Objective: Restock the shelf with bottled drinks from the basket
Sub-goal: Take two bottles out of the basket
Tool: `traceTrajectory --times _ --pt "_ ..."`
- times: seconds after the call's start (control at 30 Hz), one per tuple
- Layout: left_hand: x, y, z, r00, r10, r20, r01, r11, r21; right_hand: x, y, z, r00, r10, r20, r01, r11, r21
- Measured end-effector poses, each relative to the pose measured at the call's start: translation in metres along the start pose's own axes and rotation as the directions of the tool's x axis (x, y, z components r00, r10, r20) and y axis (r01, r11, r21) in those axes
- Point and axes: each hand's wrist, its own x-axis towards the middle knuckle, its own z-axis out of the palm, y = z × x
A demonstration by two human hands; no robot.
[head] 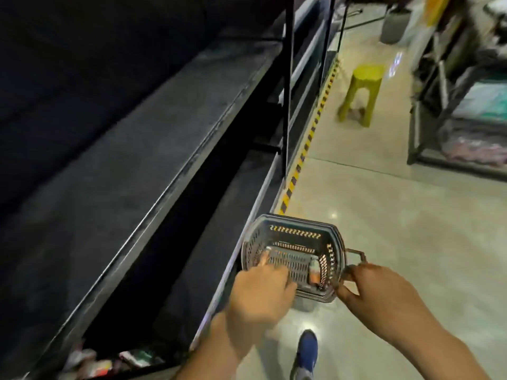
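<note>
Starting at the left, the long dark metal shelf (123, 165) runs from near to far, and no bottled drinks show on the stretch of its upper board in view. On the tier below, at the near left corner, lie a few blurred light-coloured packets (93, 362); I cannot tell what they are.

The left hand (260, 294) reaches down into the grey perforated plastic basket (296, 222), which stands on the floor just beside the shelf's foot. Its back faces the camera, so whether its fingers hold anything cannot be told. Much of the basket's slotted bottom is bare. One small bottle with an orange label (314, 272) lies against its right wall, and more may be hidden under the hand.

The right hand (384, 292) curls its fingers round the basket's dark loop handle (356, 255), steadying it. A blue shoe (308, 349) stands near, and a yellow plastic stool (362, 91) far off.

By my judgement the basket is nearly emptied, so restocking is late on, with this last bottle or so left to shelve.
</note>
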Motion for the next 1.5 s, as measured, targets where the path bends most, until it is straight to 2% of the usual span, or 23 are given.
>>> traceTrajectory --times 0.07,0.17,0.23,0.33,0.4,0.5,0.6,0.7,0.77,0.83,0.97,1.03,1.13,1.2,1.3,1.4,1.5 --pt "0.059 0.005 0.019 0.998 0.000 0.069 -0.002 1.000 0.028 0.045 0.027 0.008 0.998 0.018 0.055 -0.018 1.000 -0.001" --pt "0.143 0.001 0.056 0.976 -0.068 0.205 0.081 0.995 -0.060 0.116 0.053 0.033 0.993 -0.008 0.115 0.015 0.998 -0.060" --pt "0.202 -0.009 0.095 0.955 -0.076 0.285 0.095 0.994 -0.052 0.166 0.062 0.059 0.985 -0.017 0.173 0.033 0.995 -0.090" --pt "0.283 -0.027 0.160 0.933 -0.140 0.331 0.168 0.984 -0.056 0.245 0.073 0.121 0.975 -0.006 0.224 0.019 0.998 -0.059" --pt "0.330 -0.047 0.221 0.910 -0.202 0.362 0.251 0.963 -0.094 0.296 0.082 0.179 0.964 0.055 0.260 -0.062 0.998 0.018" --pt "0.397 -0.086 0.321 0.828 -0.326 0.456 0.442 0.880 -0.174 0.370 0.105 0.283 0.915 0.181 0.361 -0.241 0.962 0.128" --pt "0.456 -0.123 0.423 0.719 -0.410 0.562 0.630 0.725 -0.277 0.441 0.130 0.399 0.844 0.218 0.489 -0.325 0.934 0.146" --pt "0.512 -0.157 0.521 0.679 -0.481 0.554 0.701 0.648 -0.297 0.504 0.150 0.504 0.777 0.246 0.580 -0.396 0.907 0.146" --pt "0.549 -0.181 0.582 0.679 -0.529 0.510 0.716 0.630 -0.301 0.543 0.159 0.564 0.744 0.303 0.596 -0.522 0.820 0.234" --pt "0.581 -0.201 0.634 0.680 -0.571 0.460 0.725 0.619 -0.303 0.577 0.166 0.620 0.716 0.405 0.569 -0.656 0.670 0.348" --pt "0.624 -0.223 0.705 0.653 -0.644 0.399 0.753 0.607 -0.253 0.623 0.174 0.703 0.639 0.601 0.480 -0.762 0.409 0.503" --pt "0.637 -0.229 0.730 0.655 -0.674 0.342 0.754 0.611 -0.241 0.637 0.173 0.723 0.599 0.668 0.442 -0.786 0.385 0.484" --pt "0.643 -0.230 0.759 0.670 -0.693 0.267 0.741 0.601 -0.302 0.651 0.168 0.742 0.581 0.710 0.398 -0.796 0.391 0.463" --pt "0.643 -0.227 0.767 0.664 -0.704 0.251 0.740 0.573 -0.351 0.656 0.165 0.751 0.564 0.724 0.398 -0.794 0.341 0.504" --pt "0.648 -0.228 0.767 0.632 -0.700 0.333 0.765 0.495 -0.412 0.654 0.167 0.755 0.559 0.711 0.427 -0.785 0.287 0.549" --pt "0.642 -0.235 0.746 0.619 -0.616 0.487 0.777 0.390 -0.494 0.633 0.170 0.730 0.553 0.675 0.489 -0.780 0.214 0.587" --pt "0.609 -0.215 0.686 0.670 -0.493 0.554 0.730 0.302 -0.613 0.597 0.167 0.679 0.570 0.618 0.541 -0.747 0.116 0.655"
